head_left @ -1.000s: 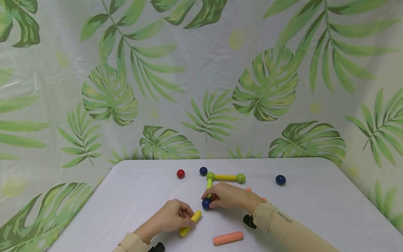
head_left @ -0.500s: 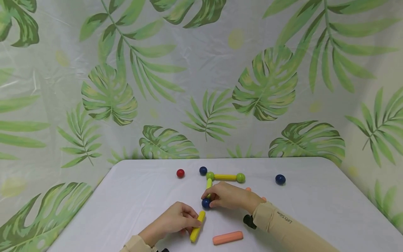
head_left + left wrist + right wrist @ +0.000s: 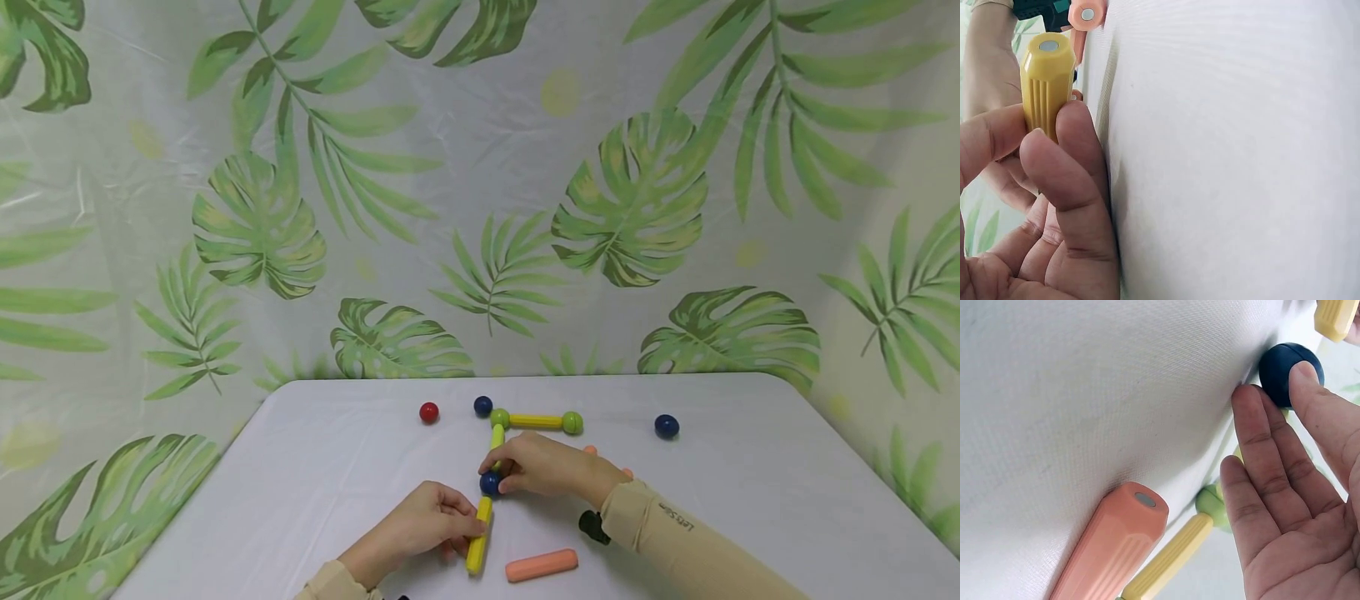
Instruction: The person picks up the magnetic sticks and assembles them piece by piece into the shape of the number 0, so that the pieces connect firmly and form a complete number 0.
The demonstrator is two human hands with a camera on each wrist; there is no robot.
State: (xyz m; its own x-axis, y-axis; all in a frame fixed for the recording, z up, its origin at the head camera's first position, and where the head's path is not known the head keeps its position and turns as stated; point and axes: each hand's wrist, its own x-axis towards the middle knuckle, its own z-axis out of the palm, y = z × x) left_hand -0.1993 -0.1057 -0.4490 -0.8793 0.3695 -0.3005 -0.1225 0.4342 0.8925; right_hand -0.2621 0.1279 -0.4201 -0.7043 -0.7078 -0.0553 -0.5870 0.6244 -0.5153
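Observation:
My left hand (image 3: 429, 523) pinches a yellow magnetic rod (image 3: 480, 537) between thumb and fingers; a round metal spot shows on its near end (image 3: 1049, 46) in the left wrist view. My right hand (image 3: 542, 467) holds a dark blue ball (image 3: 1282, 370) between thumb and fingertips. In the right wrist view a small gap shows between the yellow rod and that ball. Beyond the ball, a lime-green rod (image 3: 498, 437), partly hidden by the right fingers, runs up to a green ball (image 3: 500, 418). From there another yellow rod (image 3: 536, 422) reaches a second green ball (image 3: 572, 422).
A loose orange rod (image 3: 542, 565) lies near the front. Further orange pieces (image 3: 1113, 544) are partly hidden behind the right forearm. A red ball (image 3: 429, 412) and a blue ball (image 3: 483, 406) sit at the back; another blue ball (image 3: 667, 427) is at the right.
My left hand has moved right with the yellow rod, turning it more upright in the head view and bringing its far end close to the blue ball. The right hand has stayed still.

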